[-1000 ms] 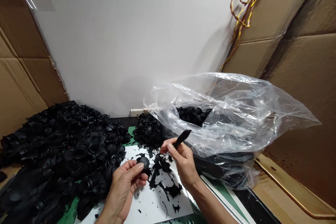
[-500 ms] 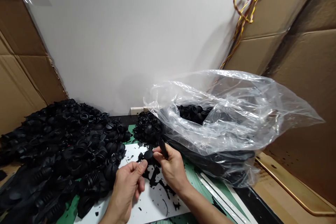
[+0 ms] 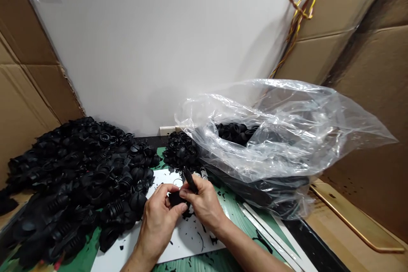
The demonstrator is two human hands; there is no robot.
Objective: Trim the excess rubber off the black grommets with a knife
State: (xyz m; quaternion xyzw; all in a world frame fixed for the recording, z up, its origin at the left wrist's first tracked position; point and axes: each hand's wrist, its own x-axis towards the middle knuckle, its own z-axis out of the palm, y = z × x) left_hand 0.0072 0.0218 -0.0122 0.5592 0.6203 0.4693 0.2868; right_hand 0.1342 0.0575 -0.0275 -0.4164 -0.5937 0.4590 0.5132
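Observation:
My left hand (image 3: 157,216) is closed around a dark rubber-like part (image 3: 174,198), pinching it between thumb and fingers; much of the part is hidden. In my right hand (image 3: 206,204) is a slim black pen-shaped tool (image 3: 190,180), slanting up and to the left; its working tip cannot be made out. The right fingertips meet the part from the right. Both hands are above a white sheet (image 3: 188,244) strewn with black trimmings. To the left lies a large heap of black ribbed, bellows-like parts (image 3: 95,170).
Beyond the sheet is a smaller heap of black pieces (image 3: 182,153). A clear plastic bag (image 3: 280,153) holding black parts bulges at the right. White strips (image 3: 270,238) lie on the green mat (image 3: 234,206). A gold phone-like slab (image 3: 357,216) rests on cardboard further right.
My left hand has closed in on the black part and moved nearer my right hand. The right hand's tool is now further left and the two hands almost touch. The view has shifted slightly.

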